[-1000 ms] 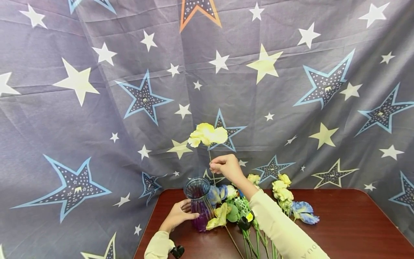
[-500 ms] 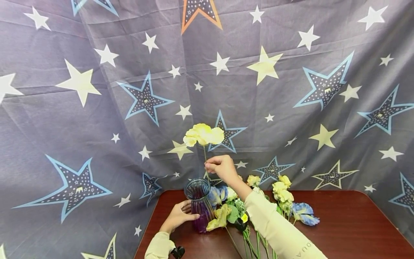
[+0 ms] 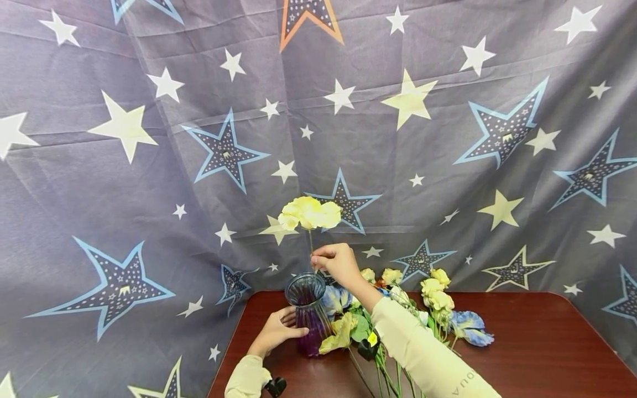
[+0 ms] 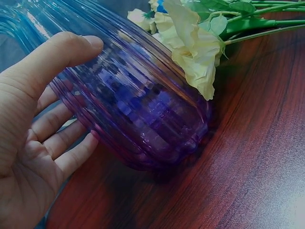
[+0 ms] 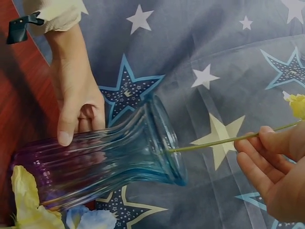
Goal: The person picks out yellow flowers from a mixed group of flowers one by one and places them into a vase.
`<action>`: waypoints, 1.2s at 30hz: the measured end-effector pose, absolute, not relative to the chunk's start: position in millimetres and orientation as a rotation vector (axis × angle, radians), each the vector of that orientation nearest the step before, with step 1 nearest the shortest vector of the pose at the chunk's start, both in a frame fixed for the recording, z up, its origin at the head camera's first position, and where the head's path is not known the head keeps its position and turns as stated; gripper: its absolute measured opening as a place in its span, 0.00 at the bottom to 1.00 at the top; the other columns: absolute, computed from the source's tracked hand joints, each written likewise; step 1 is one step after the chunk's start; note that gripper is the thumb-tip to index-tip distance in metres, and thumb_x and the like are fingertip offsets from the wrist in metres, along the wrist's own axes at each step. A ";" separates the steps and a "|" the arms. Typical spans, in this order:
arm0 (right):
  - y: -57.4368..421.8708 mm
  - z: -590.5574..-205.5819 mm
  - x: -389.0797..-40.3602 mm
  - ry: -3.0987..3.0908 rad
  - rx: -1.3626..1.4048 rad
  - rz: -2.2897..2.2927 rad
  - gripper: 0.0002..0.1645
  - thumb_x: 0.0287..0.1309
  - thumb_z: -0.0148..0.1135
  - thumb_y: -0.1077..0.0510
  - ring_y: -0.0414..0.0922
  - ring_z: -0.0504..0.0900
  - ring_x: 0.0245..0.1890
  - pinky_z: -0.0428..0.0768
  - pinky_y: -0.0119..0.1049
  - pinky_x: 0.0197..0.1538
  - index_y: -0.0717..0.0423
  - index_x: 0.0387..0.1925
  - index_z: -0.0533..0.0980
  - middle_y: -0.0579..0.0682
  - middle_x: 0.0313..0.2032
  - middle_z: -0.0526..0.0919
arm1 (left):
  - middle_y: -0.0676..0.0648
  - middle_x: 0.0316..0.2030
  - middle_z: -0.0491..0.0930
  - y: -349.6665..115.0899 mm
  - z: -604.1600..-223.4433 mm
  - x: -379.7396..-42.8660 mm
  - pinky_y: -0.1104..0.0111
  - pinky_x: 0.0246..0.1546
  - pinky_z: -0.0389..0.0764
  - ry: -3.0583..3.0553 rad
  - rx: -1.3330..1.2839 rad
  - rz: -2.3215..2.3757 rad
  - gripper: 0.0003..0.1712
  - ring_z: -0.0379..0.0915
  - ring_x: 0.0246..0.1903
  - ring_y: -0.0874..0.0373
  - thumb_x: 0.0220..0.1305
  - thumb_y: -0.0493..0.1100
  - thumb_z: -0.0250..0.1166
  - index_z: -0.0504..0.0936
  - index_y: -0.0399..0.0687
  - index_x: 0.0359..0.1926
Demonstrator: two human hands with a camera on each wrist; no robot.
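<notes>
My left hand [image 3: 275,333] grips the ribbed glass vase [image 3: 313,331], blue at the rim and purple at the base, which stands upright on the table. In the left wrist view the thumb lies along the near side and the fingers reach round behind the glass. Above the rim my right hand [image 3: 340,265] pinches the thin stem of a yellow artificial flower [image 3: 309,213] between thumb and fingertips. The bloom is above the hand. In the right wrist view the stem [image 5: 205,144] runs into the vase's mouth, its lower end just inside the rim.
Several artificial flowers lie right of the vase, among them a pale yellow bloom [image 3: 340,334] close beside it, yellow roses [image 3: 437,296] and a blue flower [image 3: 470,327]. The reddish wooden table [image 3: 527,348] meets a grey star-patterned cloth [image 3: 428,44] behind.
My right hand has moved left and then slightly down with the yellow flower, bringing the stem over the vase's mouth. My left hand stays on the vase.
</notes>
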State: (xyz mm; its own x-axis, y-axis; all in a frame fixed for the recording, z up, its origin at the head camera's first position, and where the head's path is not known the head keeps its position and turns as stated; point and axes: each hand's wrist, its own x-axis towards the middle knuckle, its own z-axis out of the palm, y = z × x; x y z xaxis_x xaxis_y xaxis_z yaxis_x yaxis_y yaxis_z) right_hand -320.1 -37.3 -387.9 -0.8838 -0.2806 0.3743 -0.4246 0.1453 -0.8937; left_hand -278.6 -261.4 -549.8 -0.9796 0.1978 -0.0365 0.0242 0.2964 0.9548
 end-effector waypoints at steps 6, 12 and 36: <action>-41.5 -395.7 -318.5 -2.284 0.782 1.831 0.05 0.54 0.65 0.64 0.59 0.84 0.28 0.85 0.43 0.32 0.61 0.31 0.84 0.59 0.26 0.86 | 0.26 0.60 0.66 -260.7 -547.3 -277.7 0.49 0.58 0.71 2.398 0.210 1.770 0.45 0.66 0.59 0.35 0.51 0.41 0.72 0.60 0.25 0.64; -47.2 -400.0 -315.2 -2.317 0.854 1.846 0.05 0.55 0.64 0.64 0.60 0.84 0.30 0.85 0.46 0.35 0.62 0.32 0.84 0.60 0.28 0.86 | 0.26 0.60 0.66 -259.2 -544.8 -276.1 0.49 0.58 0.71 2.399 0.203 1.762 0.46 0.67 0.59 0.35 0.50 0.42 0.73 0.60 0.25 0.64; -70.9 -432.3 -312.8 -2.545 0.946 1.448 0.06 0.55 0.65 0.61 0.43 0.82 0.22 0.76 0.26 0.24 0.59 0.28 0.85 0.53 0.24 0.86 | 0.31 0.59 0.70 -266.2 -581.1 -292.8 0.56 0.55 0.76 2.464 0.205 1.762 0.46 0.70 0.57 0.41 0.48 0.46 0.74 0.64 0.31 0.64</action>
State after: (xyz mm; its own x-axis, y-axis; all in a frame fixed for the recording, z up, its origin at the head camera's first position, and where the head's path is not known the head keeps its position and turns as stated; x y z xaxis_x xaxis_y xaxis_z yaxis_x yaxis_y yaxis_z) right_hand -312.8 -70.9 -432.3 -0.8092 -0.4777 0.3420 -0.5381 0.3690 -0.7578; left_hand -292.8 -266.2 -581.1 -0.9854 0.1702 -0.0068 0.0486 0.3192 0.9465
